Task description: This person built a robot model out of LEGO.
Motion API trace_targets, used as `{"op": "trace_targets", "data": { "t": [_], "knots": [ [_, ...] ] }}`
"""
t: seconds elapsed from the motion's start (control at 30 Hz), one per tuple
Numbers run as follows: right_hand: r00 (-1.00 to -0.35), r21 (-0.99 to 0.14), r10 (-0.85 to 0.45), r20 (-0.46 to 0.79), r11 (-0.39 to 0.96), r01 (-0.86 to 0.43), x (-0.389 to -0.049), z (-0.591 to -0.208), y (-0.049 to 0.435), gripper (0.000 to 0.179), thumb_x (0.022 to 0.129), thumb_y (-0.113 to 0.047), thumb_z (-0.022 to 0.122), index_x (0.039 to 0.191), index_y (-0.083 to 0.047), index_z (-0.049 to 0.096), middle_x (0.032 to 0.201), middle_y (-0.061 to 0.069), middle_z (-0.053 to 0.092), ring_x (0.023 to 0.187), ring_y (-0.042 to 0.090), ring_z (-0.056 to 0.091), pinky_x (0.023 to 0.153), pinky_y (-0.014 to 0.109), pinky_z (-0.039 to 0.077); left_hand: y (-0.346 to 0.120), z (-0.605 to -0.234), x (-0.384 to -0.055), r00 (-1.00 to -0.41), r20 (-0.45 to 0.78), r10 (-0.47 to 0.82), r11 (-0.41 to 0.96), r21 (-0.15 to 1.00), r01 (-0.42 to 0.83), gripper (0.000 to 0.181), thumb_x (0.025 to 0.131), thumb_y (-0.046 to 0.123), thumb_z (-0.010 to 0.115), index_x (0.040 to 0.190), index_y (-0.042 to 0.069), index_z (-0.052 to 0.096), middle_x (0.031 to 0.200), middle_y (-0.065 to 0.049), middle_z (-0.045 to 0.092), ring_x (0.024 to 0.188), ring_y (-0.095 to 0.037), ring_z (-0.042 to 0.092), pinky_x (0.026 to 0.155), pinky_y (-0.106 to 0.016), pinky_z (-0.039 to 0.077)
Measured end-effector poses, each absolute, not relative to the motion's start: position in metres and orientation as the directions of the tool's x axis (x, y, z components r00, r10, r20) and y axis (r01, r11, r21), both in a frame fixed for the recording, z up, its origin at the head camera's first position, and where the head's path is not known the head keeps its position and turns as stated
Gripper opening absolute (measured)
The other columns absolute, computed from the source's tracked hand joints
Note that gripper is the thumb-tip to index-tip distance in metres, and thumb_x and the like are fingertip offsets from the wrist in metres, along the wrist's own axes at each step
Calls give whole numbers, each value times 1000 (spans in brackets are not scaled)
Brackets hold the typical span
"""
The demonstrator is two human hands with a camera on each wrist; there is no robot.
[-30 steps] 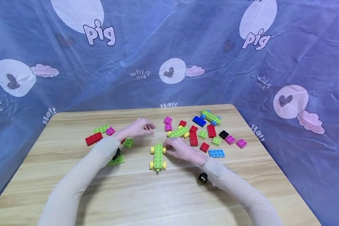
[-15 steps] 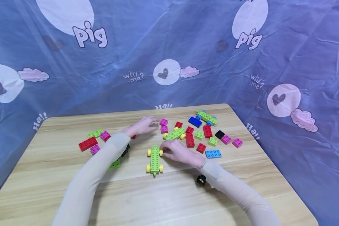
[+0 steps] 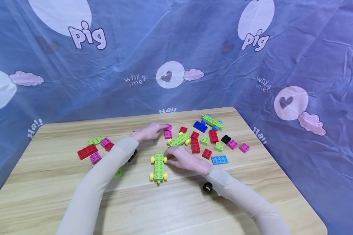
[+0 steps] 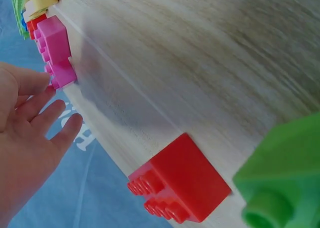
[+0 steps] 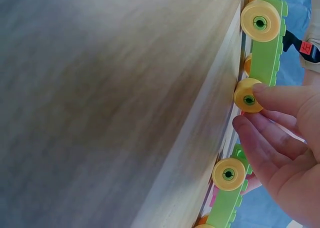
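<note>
My left hand reaches the far pink brick, its thumb and index fingertips touching it at the edge. The other fingers are loosely extended in the left wrist view. A second pink brick sits just in front of that one. A long green toy car base with yellow wheels stands near the table's middle. My right hand holds it by the far right yellow wheel, thumb on the wheel's face and index finger partly hidden behind. Another green car base with yellow wheels stands beyond the right hand.
Red, lime and pink bricks lie right of centre, with a light blue brick and dark blue brick. A car base with blue wheels stands at the back. More bricks, including a long red one, lie left.
My left hand has moved right and forward until its fingertips meet the far pink brick. The right hand stays at the car base's wheel. The head view has shifted slightly.
</note>
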State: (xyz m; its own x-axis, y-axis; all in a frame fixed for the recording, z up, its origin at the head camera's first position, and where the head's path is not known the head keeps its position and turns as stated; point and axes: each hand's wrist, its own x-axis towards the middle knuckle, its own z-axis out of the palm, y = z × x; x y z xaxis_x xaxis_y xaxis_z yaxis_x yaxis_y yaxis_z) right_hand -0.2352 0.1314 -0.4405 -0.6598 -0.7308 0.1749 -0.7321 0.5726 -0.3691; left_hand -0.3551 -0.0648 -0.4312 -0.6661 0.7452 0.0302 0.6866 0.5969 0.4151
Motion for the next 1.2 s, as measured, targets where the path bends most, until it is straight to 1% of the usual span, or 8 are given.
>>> {"op": "trace_targets", "data": {
  "t": [0.17, 0.37, 0.47, 0.53, 0.7, 0.8, 0.97, 1.2],
  "knots": [
    [-676, -374, -720, 158, 590, -716, -235, -441, 130, 18, 88, -11, 73, 106, -8, 71, 99, 4, 74, 89, 12, 69, 81, 17, 56, -68, -430, -352, -687, 14, 727, 616, 429, 661, 44, 95, -2, 54, 140, -4, 50, 148, -24, 49, 138, -39, 46, 119, -48, 36],
    [-676, -370, -718, 167, 589, -718, -235, -441, 130, 19, 87, -11, 74, 106, -8, 70, 99, 4, 74, 88, 12, 69, 80, 18, 56, -75, -428, -348, -690, 13, 724, 628, 403, 666, 39, 96, 4, 58, 133, -5, 57, 141, -24, 55, 132, -38, 54, 114, -47, 42],
    [-678, -369, -717, 165, 592, -716, -235, -441, 130, 19, 88, -11, 73, 106, -9, 70, 100, 3, 74, 89, 12, 69, 81, 18, 56, -80, -429, -347, -687, 22, 726, 627, 389, 675, 35, 95, 6, 60, 129, -4, 60, 133, -22, 62, 124, -35, 60, 110, -45, 47],
    [-680, -371, -715, 161, 595, -713, -235, -441, 131, 19, 88, -12, 73, 107, -9, 70, 101, 4, 74, 90, 13, 70, 82, 19, 57, -84, -429, -346, -690, 31, 723, 630, 380, 678, 31, 94, 6, 61, 124, -3, 63, 123, -20, 66, 114, -33, 64, 103, -44, 52],
    [-684, -381, -711, 160, 595, -708, -234, -441, 129, 19, 88, -12, 73, 107, -9, 71, 102, 4, 75, 91, 13, 70, 83, 20, 57, -90, -428, -345, -730, 68, 680, 662, 372, 651, 21, 92, 4, 64, 112, -2, 67, 108, -17, 70, 98, -28, 67, 91, -39, 58],
    [-676, -374, -717, 169, 588, -717, -234, -442, 129, 19, 88, -11, 74, 106, -8, 70, 100, 5, 74, 89, 13, 69, 81, 18, 56, -89, -427, -346, -754, 86, 652, 678, 378, 630, 22, 90, 3, 66, 111, -3, 67, 107, -18, 70, 98, -30, 67, 91, -39, 57],
    [-648, -353, -734, 202, 563, -747, -234, -443, 129, 18, 86, -9, 74, 104, -6, 70, 97, 6, 74, 85, 13, 69, 78, 16, 56, -86, -428, -347, -763, 92, 639, 696, 352, 625, 37, 90, 7, 69, 123, -7, 62, 121, -22, 68, 113, -35, 64, 102, -45, 53],
    [-651, -354, -732, 200, 566, -745, -234, -442, 130, 19, 86, -9, 74, 105, -6, 70, 98, 6, 74, 86, 13, 69, 79, 16, 56, -79, -431, -348, -763, 86, 640, 711, 311, 631, 27, 90, 10, 70, 114, -2, 69, 108, -16, 71, 96, -27, 66, 89, -40, 56]
  ]
}}
